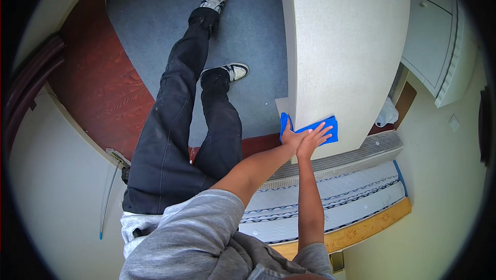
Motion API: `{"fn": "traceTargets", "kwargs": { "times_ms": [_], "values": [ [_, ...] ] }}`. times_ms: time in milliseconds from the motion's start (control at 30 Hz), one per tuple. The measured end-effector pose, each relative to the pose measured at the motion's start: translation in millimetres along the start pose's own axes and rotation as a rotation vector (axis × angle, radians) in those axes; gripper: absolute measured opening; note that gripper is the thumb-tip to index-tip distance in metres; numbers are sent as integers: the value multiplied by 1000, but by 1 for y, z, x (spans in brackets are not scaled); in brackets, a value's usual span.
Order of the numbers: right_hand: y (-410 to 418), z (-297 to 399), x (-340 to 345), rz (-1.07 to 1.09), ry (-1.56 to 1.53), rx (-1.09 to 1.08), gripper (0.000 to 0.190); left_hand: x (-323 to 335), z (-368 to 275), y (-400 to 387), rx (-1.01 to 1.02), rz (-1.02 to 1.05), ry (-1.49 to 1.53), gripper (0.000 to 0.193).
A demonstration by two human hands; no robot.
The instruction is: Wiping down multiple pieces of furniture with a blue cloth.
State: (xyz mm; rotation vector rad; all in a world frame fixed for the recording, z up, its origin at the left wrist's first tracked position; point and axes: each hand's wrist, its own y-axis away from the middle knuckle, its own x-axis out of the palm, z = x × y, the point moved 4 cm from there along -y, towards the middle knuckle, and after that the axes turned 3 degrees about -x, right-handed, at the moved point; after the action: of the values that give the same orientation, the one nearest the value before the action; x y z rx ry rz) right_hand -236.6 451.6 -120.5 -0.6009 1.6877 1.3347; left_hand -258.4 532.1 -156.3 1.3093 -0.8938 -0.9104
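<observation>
A folded blue cloth (pixel 332 124) wraps over the near left edge of a large pale textured panel (pixel 348 47). My left hand (pixel 292 136) holds the cloth at that edge, one finger along the panel's narrow side and the thumb pointing right across the top. Just to the right, my right hand (pixel 313 139) lies with spread fingers pressing the cloth onto the broad face. The two hands touch and overlap a little. Whatever cloth lies beneath the palms is hidden.
Mattresses (pixel 348 210) stand behind the panel's near end, beside a grey ribbed ledge (pixel 356 148). To the right are a white cabinet (pixel 428 39) and a white plastic bag (pixel 386 113). Below are blue-grey carpet (pixel 255 28) and red-brown wood flooring (pixel 100 67). A thin rod (pixel 109 198) leans at left.
</observation>
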Motion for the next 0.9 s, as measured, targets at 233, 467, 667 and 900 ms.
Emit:
{"fn": "traceTargets", "kwargs": {
  "times_ms": [233,467,667,900],
  "values": [
    [-68,70,-22,-52,-149,98,61,-8,-116,7,123,-60,-9,121],
    [-160,193,-78,-119,-155,32,62,-21,-267,5,170,-78,66,117],
    [-237,283,-119,-207,-78,67,66,-32,-410,19,174,-25,-13,116],
    [-321,413,-182,-253,-85,5,65,-46,-562,10,255,23,117,108]
  ]
}}
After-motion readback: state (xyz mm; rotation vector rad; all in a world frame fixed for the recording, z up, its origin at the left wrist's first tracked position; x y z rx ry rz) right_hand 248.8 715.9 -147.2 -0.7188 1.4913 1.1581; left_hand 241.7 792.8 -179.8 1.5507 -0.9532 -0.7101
